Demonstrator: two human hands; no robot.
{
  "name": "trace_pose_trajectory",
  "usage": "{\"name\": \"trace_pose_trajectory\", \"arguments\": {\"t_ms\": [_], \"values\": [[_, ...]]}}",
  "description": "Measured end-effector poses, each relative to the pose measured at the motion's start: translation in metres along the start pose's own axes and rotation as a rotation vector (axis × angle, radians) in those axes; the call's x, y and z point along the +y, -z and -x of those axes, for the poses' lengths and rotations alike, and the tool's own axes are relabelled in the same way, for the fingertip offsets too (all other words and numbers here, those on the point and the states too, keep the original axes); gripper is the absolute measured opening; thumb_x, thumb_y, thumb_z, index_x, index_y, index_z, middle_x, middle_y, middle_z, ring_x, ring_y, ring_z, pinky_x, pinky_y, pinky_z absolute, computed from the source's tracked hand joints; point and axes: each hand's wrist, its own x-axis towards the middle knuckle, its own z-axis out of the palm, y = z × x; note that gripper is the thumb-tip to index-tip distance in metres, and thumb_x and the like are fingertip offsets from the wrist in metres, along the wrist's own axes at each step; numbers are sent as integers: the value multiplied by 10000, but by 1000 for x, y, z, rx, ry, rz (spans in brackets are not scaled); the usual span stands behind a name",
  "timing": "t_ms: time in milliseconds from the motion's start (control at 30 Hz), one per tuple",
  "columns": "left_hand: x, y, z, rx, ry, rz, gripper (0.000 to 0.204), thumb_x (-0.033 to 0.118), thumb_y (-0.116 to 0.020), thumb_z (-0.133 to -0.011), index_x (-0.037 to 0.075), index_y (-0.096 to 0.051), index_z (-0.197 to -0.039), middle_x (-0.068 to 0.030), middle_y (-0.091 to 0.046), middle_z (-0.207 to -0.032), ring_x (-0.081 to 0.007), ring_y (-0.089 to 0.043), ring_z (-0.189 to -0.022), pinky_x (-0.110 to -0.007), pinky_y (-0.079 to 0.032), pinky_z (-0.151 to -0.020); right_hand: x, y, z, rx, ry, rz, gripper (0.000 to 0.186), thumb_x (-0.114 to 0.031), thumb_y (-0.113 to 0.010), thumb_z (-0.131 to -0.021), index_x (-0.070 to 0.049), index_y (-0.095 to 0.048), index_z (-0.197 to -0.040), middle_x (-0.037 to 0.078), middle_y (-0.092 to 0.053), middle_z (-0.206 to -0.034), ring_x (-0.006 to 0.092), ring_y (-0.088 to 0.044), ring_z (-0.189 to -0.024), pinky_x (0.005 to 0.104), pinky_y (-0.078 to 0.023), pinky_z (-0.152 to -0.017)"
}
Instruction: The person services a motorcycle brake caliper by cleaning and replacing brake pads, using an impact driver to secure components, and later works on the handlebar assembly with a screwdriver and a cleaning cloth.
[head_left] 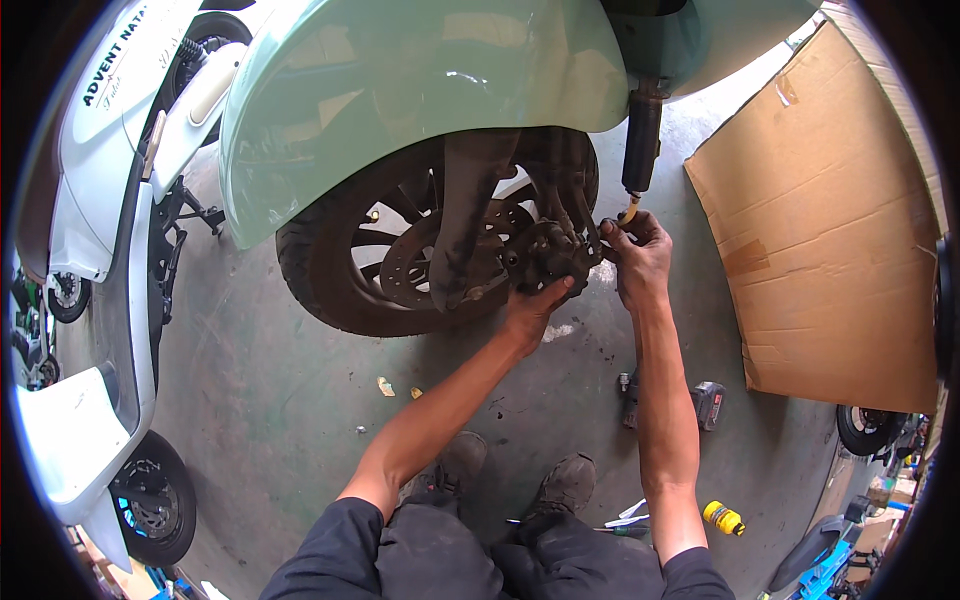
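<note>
Below a pale green mudguard [400,95] is a scooter's black-spoked wheel [310,262] with a drilled brake disc [402,268]. A dark, grimy brake caliper [548,258] sits at the disc's right side. My left hand [533,312] grips it from below, thumb along its lower edge and the other fingers hidden behind it. My right hand [642,258] is closed in a pinch just right of the caliper; what lies between its fingertips is too small to make out. Right above those fingers, a yellowish curved tube [629,210] meets the lower end of a black cylinder [643,135].
A large cardboard sheet [820,220] stands at the right. On the floor lie a cordless power tool [707,402], partly behind my right forearm, a yellow bottle [723,517] and small scraps [386,386]. A white scooter [120,200] is parked at the left.
</note>
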Motion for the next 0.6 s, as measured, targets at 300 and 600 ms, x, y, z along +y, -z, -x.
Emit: {"name": "trace_pose_trajectory", "arguments": {"t_ms": [300,600], "values": [[3,0,2,3,-15,-13,595,86,-774,-779,135,-493,-1302,-2,-554,-1236,-149,-547,-1123,-352,-461,-965,-3,-7,0,19,51,227,159,32,-697,-819,29,-583,-931,65,-658,-846,119,-644,-740,261,-547,-636],[1,0,-1,-12,6,-36,539,145,-765,-801,170,-511,-1276,14,-584,-1227,-168,-534,-1171,-434,-399,-1022,0,2,2,11,17,69,125,49,-674,-835,25,-590,-925,65,-658,-822,119,-647,-728,251,-540,-613]]}}
